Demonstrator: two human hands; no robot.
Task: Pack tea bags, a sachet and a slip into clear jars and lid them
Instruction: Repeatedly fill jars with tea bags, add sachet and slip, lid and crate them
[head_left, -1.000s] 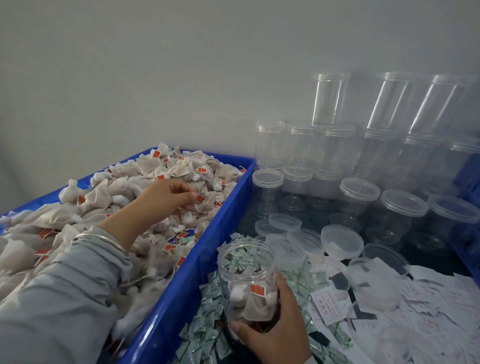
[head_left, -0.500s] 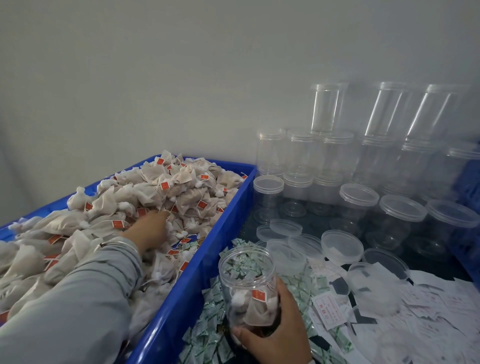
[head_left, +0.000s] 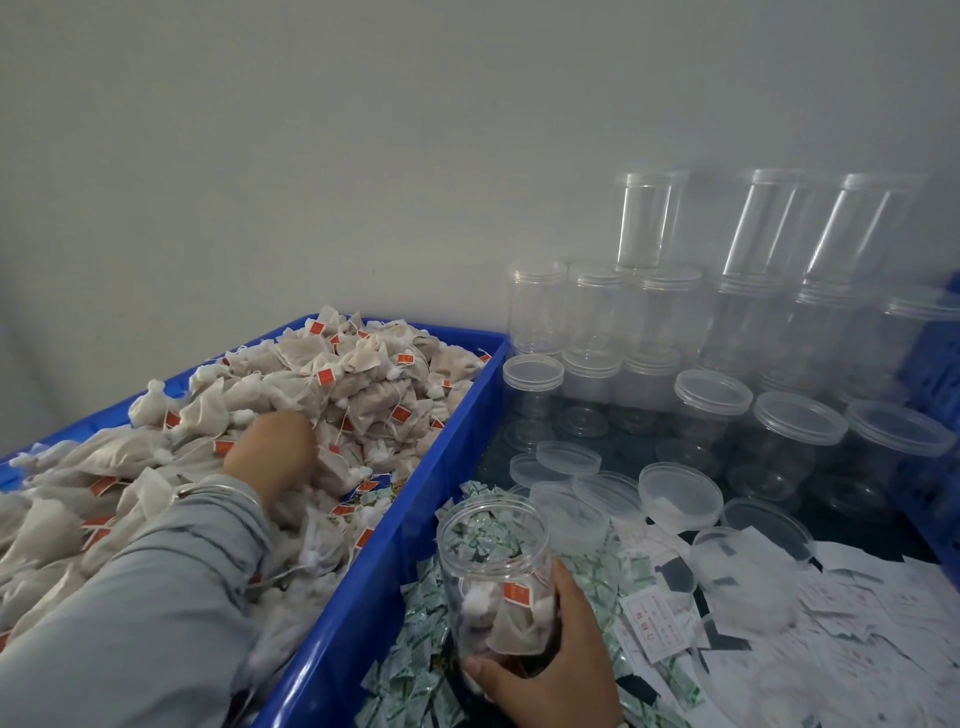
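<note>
My right hand (head_left: 550, 670) grips an open clear jar (head_left: 496, 566) that holds a few tea bags at its bottom; the jar stands tilted over green-and-white sachets (head_left: 415, 649). My left hand (head_left: 272, 452) reaches down into the heap of white tea bags with red tags (head_left: 363, 384) in the blue crate (head_left: 358, 597); its fingers are buried among the bags, so whether they hold one is hidden. White printed slips (head_left: 652, 626) lie to the right of the jar.
Loose clear lids (head_left: 680, 496) lie behind the sachets. Lidded empty jars (head_left: 714, 405) stand in rows and stacks against the grey wall at the back right. Another blue crate edge (head_left: 935, 395) shows at far right.
My left hand dropped from the top of the heap and pushed down into the tea bags nearer me. The jar in my right hand stayed about where it was.
</note>
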